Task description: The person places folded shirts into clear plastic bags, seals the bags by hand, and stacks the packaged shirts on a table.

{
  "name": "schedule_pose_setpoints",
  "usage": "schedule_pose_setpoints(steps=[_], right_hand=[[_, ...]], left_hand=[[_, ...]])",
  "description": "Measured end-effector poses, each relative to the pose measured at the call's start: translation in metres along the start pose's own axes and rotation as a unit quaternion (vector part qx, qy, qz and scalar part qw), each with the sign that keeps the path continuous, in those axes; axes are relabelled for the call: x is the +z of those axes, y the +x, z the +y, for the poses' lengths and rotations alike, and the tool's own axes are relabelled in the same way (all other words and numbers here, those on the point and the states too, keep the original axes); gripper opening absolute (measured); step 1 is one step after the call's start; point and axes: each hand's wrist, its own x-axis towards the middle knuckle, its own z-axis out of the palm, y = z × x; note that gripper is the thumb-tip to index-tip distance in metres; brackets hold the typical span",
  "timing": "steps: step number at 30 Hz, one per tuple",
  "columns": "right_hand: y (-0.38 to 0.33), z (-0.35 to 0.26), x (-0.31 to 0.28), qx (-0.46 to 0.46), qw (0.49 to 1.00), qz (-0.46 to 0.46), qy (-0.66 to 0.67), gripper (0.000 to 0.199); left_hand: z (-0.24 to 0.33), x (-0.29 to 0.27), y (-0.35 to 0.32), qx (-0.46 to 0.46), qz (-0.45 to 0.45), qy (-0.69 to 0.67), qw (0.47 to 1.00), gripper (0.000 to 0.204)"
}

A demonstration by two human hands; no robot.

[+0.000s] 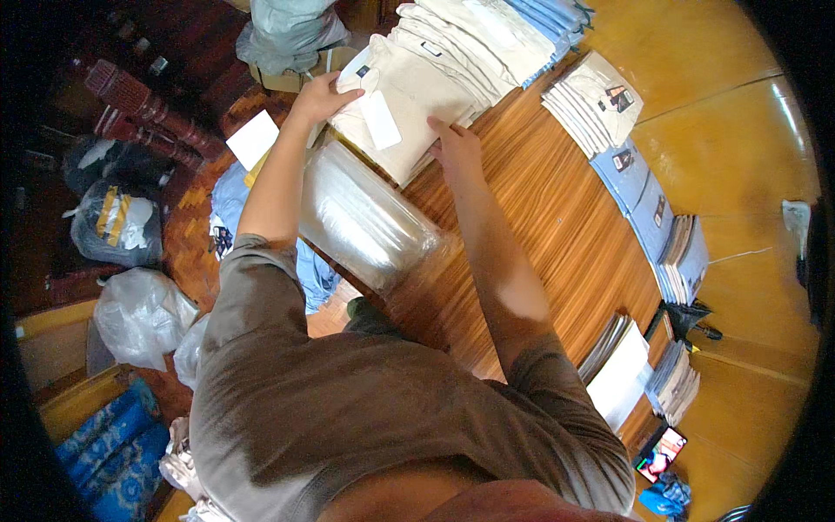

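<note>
A beige shirt [417, 100] lies folded at the table's far end, with a dark label at its neck and a white card [380, 120] on top. At its left edge my left hand [320, 103] is closed, thumb over the cloth near the collar. My right hand [458, 148] has its fingers bent round the shirt's right edge; what lies under those fingertips is partly hidden. A stack of clear plastic bags [365, 213] lies on the near side of the shirt, between my forearms.
More beige shirts [470, 43] and blue ones [548, 22] are piled beyond. Along the table's right side stand beige stacks [600, 100], blue stacks [644, 196] and white sheets [619, 374]. Filled plastic bags [143, 313] sit on the floor at left. A phone [661, 454] is at lower right.
</note>
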Motion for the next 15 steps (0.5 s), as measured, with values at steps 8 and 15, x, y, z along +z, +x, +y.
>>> schedule_pose_setpoints(steps=[8,15], right_hand=[[0.028,0.009,0.013,-0.043,0.996,0.013,0.08,0.047],[0.013,-0.018,0.042,-0.018,0.997,0.074,-0.001,0.041]], left_hand=[[0.087,0.067,-0.113,-0.015,0.452,-0.447,0.772,0.042],[0.128,0.187,-0.135,-0.23,-0.043,-0.882,0.408,0.039]])
